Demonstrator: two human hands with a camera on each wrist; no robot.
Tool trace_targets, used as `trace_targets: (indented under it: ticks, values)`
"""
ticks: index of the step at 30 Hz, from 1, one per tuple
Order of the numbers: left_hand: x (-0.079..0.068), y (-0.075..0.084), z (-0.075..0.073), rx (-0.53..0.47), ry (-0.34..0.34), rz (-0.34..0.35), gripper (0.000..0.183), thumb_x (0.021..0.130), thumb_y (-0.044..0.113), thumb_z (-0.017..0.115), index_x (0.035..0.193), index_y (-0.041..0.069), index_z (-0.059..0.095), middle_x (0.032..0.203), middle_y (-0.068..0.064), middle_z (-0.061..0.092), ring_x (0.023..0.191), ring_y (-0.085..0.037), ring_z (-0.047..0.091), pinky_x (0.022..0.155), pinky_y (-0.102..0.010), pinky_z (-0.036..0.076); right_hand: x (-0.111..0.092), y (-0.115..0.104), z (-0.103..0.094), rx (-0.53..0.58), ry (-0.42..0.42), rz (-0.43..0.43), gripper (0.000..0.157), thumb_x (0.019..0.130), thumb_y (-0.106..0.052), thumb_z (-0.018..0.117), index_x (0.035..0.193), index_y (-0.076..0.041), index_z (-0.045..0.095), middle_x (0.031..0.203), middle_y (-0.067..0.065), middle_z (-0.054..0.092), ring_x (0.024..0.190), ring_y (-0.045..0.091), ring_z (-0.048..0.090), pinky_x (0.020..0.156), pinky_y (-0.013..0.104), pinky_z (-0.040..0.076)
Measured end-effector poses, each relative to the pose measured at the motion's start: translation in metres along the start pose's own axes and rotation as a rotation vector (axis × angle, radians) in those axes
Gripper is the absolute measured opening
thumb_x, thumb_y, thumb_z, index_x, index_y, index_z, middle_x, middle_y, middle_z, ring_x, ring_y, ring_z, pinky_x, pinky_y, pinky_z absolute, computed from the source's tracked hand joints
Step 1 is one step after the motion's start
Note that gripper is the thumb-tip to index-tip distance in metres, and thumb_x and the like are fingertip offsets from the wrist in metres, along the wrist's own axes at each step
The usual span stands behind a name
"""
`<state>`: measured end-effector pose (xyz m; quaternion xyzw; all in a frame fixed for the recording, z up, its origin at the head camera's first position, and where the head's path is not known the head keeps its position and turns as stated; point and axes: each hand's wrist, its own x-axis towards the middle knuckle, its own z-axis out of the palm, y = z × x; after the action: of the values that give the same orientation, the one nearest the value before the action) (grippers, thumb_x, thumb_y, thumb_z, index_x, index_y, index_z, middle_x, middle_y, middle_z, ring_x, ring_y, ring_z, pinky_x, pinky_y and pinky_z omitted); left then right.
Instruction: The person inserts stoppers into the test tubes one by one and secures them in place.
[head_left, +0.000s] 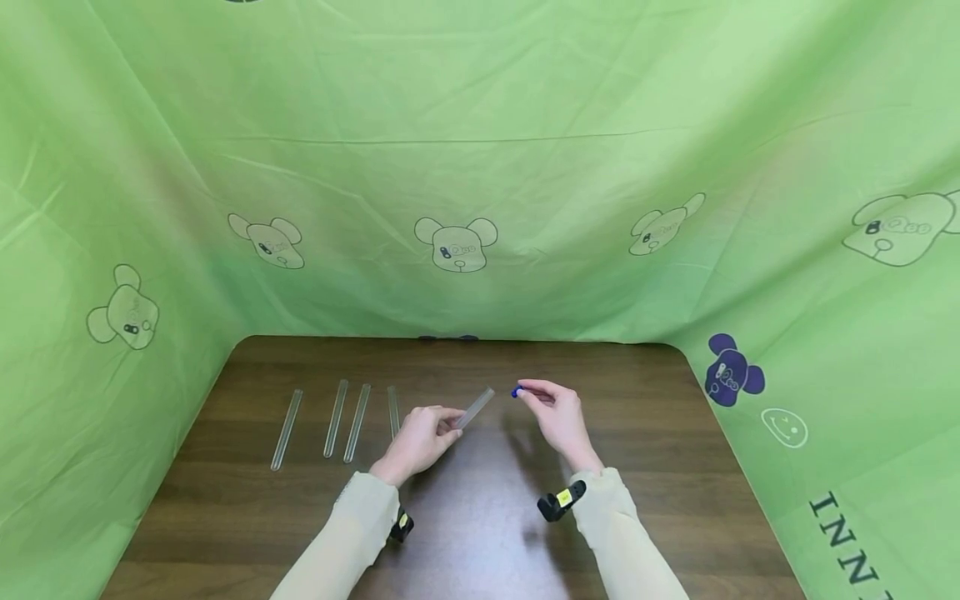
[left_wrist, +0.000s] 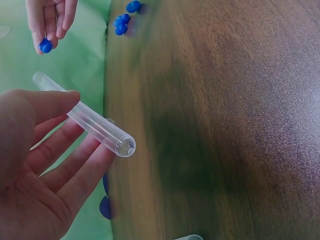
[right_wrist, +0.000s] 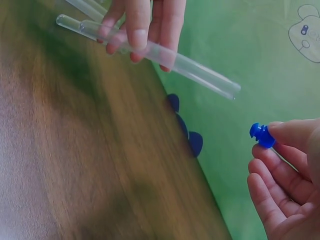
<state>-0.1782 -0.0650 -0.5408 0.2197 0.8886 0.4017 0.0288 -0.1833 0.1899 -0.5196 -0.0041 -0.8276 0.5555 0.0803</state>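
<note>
My left hand (head_left: 420,437) pinches a clear test tube (head_left: 476,408) between thumb and fingers, holding it tilted above the table. The tube's rounded bottom points back toward the palm side, while its other end points at my right hand (head_left: 557,417). Between the right thumb and fingertips is a small blue stopper (right_wrist: 261,135), its ridged end facing the tube. A gap separates stopper and tube. In the left wrist view, the tube (left_wrist: 95,122) lies across the fingers under the thumb.
Several clear test tubes (head_left: 287,429) lie roughly side by side on the left of the brown wooden table (head_left: 465,550); the left hand partly hides one. More blue stoppers (left_wrist: 121,24) sit on the table in the left wrist view. Green cloth (head_left: 450,167) walls the back and sides.
</note>
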Motion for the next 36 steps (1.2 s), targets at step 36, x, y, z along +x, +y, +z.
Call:
trace_targets:
  ticks: [36]
  values:
    - [0.002,0.005,0.005,-0.006,-0.043,-0.008,0.027,0.093,0.009,0.075,0.121,0.007,0.075,0.094,0.0,0.073,0.077,-0.005,0.066,0.068,-0.024,0.054,-0.001,-0.006,0.011,0.014,-0.03,-0.001,0.019,0.095,-0.015,0.075,0.112,-0.006,0.078,0.102,0.008,0.076,0.093,0.025,0.071,0.08,0.028,0.055]
